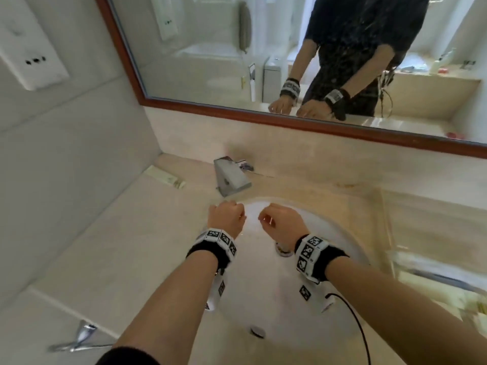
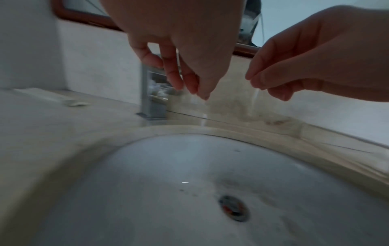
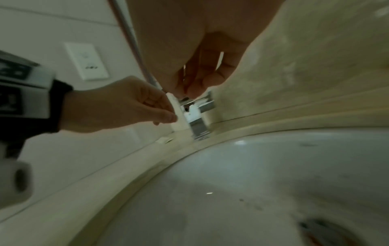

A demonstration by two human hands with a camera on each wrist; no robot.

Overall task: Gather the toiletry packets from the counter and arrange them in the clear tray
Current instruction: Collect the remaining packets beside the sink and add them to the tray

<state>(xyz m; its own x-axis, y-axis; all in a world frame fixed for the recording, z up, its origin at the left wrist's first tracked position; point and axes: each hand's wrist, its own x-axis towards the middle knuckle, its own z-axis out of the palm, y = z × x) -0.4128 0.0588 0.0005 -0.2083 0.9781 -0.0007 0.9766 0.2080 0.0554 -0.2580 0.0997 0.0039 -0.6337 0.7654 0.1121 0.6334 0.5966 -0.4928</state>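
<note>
Both hands hung over the white oval basin (image 1: 342, 248) in the lower centre of the head view. The left hand (image 1: 226, 218) and the right hand (image 1: 283, 222) sat side by side, near each other but apart. In the left wrist view the left hand's fingers (image 2: 174, 74) pointed downward, loosely bent, with nothing between them. The right hand's fingers (image 2: 265, 78) were likewise loosely curled. Both grips were therefore relaxed and held nothing. Each wrist carried a black band with white blocks bearing black-and-white square markers.

One toiletry packet (image 1: 166, 177), flat, oblong and pale cream, lay on the worktop (image 1: 126, 233) in the left centre of the head view, close to the wall corner and to the left of the tap (image 1: 230, 177). It was well apart from both hands. A clear tray could not be made out with certainty; the right edge of the head view was blurred.

The worktop was glossy beige stone with faint veining. The tap was an angular block of brushed metal at the basin's far rim. The basin was smooth glazed ceramic with a round metal drain (image 2: 234, 208). A mirror in a reddish-brown wooden frame (image 1: 263, 119) filled the upper right. A white rectangular wall socket (image 1: 29, 48) sat in the upper left.
</note>
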